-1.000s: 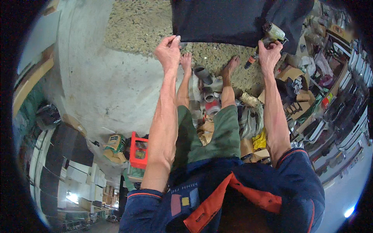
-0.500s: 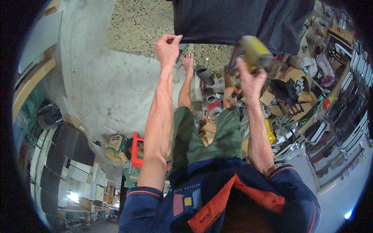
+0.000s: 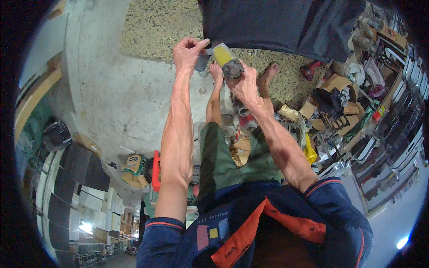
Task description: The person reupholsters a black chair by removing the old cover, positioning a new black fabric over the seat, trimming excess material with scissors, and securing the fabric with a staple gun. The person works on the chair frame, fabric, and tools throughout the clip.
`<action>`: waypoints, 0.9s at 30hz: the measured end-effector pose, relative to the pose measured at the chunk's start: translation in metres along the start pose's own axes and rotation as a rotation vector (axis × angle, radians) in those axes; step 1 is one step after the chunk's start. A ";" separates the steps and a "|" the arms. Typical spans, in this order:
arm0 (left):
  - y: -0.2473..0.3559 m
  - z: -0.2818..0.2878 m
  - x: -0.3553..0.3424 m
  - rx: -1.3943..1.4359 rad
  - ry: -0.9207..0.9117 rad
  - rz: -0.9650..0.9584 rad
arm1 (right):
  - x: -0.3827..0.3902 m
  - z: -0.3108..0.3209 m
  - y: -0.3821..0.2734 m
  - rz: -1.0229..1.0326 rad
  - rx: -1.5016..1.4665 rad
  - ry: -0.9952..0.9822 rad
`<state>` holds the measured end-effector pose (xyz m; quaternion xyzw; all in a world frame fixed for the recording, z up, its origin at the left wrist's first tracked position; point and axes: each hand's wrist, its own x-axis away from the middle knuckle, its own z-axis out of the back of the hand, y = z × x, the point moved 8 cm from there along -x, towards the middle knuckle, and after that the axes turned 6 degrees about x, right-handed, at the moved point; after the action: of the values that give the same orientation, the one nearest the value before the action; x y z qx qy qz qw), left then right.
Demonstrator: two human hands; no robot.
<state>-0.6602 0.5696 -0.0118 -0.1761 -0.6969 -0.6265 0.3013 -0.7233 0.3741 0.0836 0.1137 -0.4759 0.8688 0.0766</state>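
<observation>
A black cloth [image 3: 268,24] hangs across the top of the view. My left hand [image 3: 187,56] is at its lower left corner, thumb and forefinger pinched together on the edge. My right hand [image 3: 246,87] is wrapped round what looks like a spray gun [image 3: 224,56] with a clear cup, yellow inside, and a grimy dark end. Its pale nozzle reaches left, close to my left fingertips and just below the cloth's edge. My palm hides the handle. A dark grey container [image 3: 202,63] shows partly behind my left wrist.
A speckled mat [image 3: 156,31] lies on the concrete floor [image 3: 129,98]. Cans [image 3: 246,120] stand between my legs. On the right, a red and black tool [image 3: 308,70] lies near cardboard boxes [image 3: 346,87] and heaped scrap. A red plastic frame [image 3: 156,172] stands at lower left.
My right hand has brought the spray gun leftward along the cloth's lower edge, close to my left hand. The red and black tool has come into sight. My left hand stays at the corner.
</observation>
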 end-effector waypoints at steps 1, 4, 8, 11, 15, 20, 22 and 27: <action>0.000 0.000 0.000 0.007 -0.006 0.007 | -0.002 -0.002 0.004 -0.026 0.007 -0.018; 0.001 0.001 0.003 -0.038 -0.004 0.011 | -0.007 -0.006 0.011 -0.075 0.061 -0.049; 0.003 0.001 0.003 -0.011 0.002 0.013 | -0.010 -0.006 0.011 -0.075 0.133 -0.039; 0.002 0.000 0.002 -0.018 -0.016 0.031 | -0.003 0.005 0.001 0.009 0.039 0.003; 0.001 0.000 0.001 0.015 -0.024 0.023 | 0.011 0.026 0.003 0.045 0.078 0.053; 0.003 0.000 0.002 -0.046 0.008 0.036 | 0.009 0.028 0.025 -0.043 0.175 0.010; 0.010 -0.001 0.005 -0.048 0.017 0.041 | 0.007 0.028 0.025 -0.060 0.144 0.026; 0.068 -0.018 0.003 -0.092 -0.017 -0.112 | 0.015 0.036 0.020 -0.411 -0.394 0.049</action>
<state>-0.6167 0.5617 0.0428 -0.1558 -0.6787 -0.6722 0.2512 -0.7376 0.3335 0.0904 0.1699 -0.6003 0.7283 0.2832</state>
